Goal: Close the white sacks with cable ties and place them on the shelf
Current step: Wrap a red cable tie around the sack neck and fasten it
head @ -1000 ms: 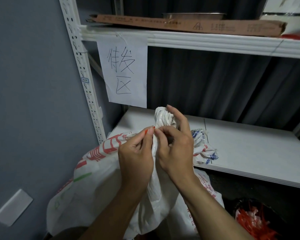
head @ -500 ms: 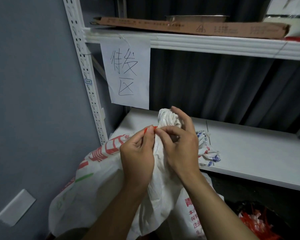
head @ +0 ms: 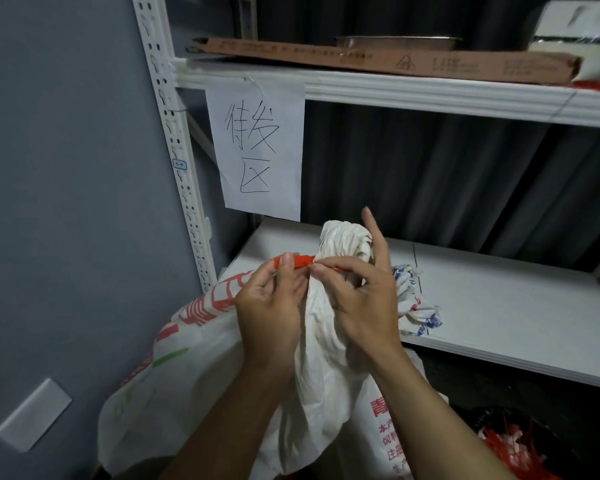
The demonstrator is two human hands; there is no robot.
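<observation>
L hand (head: 271, 306) & R hand (head: 357, 299) pinch thin red cable tie (head: 295, 261) (R index straight); crinkled woven white sack (head: 326, 341) neck bunched.

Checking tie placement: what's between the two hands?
Head view: the bunched sack neck, with the red cable tie stretched from left hand to right hand.

Single head view, wide-angle, facing forward and down; close above sack (head: 321, 327), shelf (head: 499, 306) just behind.
</observation>
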